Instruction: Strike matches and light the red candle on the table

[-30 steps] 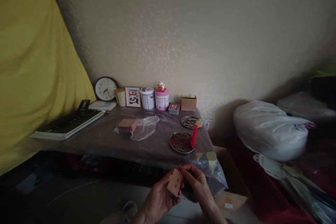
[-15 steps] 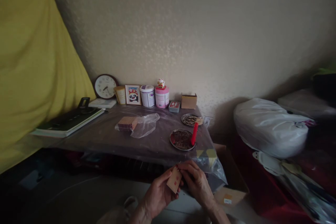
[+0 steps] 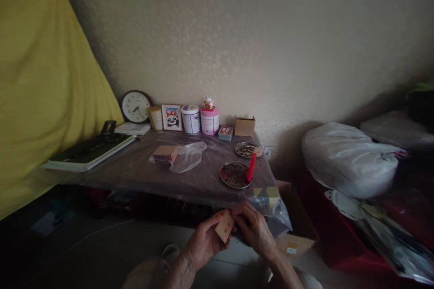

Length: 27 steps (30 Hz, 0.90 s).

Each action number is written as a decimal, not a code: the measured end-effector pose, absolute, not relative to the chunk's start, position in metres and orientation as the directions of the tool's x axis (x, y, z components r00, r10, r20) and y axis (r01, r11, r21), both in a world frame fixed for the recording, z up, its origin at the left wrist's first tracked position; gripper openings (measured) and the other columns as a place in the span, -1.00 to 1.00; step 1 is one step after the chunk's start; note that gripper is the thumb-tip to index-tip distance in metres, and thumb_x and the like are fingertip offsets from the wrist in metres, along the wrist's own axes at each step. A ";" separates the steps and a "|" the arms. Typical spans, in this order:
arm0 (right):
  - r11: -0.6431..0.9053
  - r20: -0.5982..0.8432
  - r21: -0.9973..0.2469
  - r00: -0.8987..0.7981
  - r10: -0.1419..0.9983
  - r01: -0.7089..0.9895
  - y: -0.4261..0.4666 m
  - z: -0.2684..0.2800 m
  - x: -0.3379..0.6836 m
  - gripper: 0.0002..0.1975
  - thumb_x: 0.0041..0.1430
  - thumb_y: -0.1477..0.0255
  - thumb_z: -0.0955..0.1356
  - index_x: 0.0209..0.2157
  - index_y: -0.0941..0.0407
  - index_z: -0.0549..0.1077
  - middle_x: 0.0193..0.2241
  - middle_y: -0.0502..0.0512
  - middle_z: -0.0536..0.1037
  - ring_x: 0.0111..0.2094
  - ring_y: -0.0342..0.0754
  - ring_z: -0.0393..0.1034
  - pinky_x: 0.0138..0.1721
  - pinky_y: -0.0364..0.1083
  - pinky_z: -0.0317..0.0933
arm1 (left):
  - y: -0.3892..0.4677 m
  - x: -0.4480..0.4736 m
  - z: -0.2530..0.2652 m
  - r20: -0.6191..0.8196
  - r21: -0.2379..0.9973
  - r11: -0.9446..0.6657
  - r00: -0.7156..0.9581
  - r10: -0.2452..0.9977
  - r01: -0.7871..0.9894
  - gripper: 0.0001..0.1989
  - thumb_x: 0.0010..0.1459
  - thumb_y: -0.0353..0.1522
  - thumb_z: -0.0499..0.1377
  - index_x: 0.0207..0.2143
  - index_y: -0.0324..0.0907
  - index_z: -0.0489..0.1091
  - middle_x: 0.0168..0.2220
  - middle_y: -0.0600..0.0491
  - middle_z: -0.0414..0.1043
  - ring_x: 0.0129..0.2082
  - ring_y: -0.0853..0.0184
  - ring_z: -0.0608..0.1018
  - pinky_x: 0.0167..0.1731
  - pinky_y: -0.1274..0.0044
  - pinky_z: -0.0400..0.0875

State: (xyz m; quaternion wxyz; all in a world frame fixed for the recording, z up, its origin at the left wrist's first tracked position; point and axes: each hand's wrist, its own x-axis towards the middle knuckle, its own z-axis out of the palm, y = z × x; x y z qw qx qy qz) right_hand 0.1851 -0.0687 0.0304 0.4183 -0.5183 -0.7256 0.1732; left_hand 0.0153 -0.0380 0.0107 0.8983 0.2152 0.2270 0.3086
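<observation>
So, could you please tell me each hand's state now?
Left hand: holding the small cardboard box.
Right hand: at the box's upper end; its grip cannot be told.

So a second ago you could see the row of red match heads at the end of the matchbox (image 3: 224, 229), now the right hand (image 3: 252, 226) has its fingertips (image 3: 234, 212) over that end and they're pretty much hidden. Box leans a bit more too. Whole view tipped down slightly, so the clock (image 3: 135, 106) and red candle (image 3: 251, 167) sit higher in frame
</observation>
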 end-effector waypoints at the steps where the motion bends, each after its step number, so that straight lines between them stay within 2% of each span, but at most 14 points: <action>1: 0.399 0.421 -0.685 -0.116 0.900 0.610 -0.069 0.030 0.185 -0.91 0.21 0.53 0.28 -0.32 0.10 0.42 -0.36 0.00 0.44 -0.33 -0.16 0.38 -0.27 -0.21 0.23 | -0.038 0.015 0.010 -0.275 0.525 0.718 0.707 0.652 -0.457 -0.71 0.13 -0.30 0.08 -0.11 -0.20 0.35 -0.39 -0.06 0.52 -0.53 0.38 0.50 -0.53 0.57 0.26; 12: 0.412 0.433 -0.664 -0.127 0.892 0.624 -0.069 0.029 0.186 -0.88 0.23 0.49 0.26 -0.37 0.10 0.41 -0.39 -0.01 0.45 -0.35 -0.14 0.38 -0.28 -0.20 0.22 | -0.039 0.015 0.011 -0.270 0.521 0.716 0.706 0.655 -0.465 -0.71 0.12 -0.29 0.07 -0.13 -0.24 0.35 -0.42 -0.07 0.52 -0.55 0.38 0.48 -0.56 0.58 0.23; 20: 0.382 0.387 -0.684 -0.134 0.912 0.621 -0.069 0.027 0.187 -0.84 0.26 0.45 0.22 -0.39 0.09 0.37 -0.39 -0.01 0.43 -0.35 -0.14 0.37 -0.29 -0.19 0.22 | -0.039 0.015 0.009 -0.281 0.500 0.728 0.707 0.648 -0.469 -0.70 0.10 -0.29 0.08 -0.13 -0.23 0.36 -0.37 -0.08 0.52 -0.54 0.38 0.49 -0.54 0.57 0.23; 27: 0.388 0.380 -0.682 -0.153 0.912 0.620 -0.069 0.030 0.185 -0.82 0.27 0.45 0.20 -0.40 0.09 0.35 -0.41 -0.01 0.42 -0.36 -0.14 0.36 -0.29 -0.19 0.21 | -0.037 0.015 0.004 -0.238 0.512 0.696 0.695 0.678 -0.504 -0.63 0.10 -0.30 0.05 -0.05 -0.27 0.31 -0.36 -0.09 0.51 -0.57 0.38 0.47 -0.59 0.56 0.18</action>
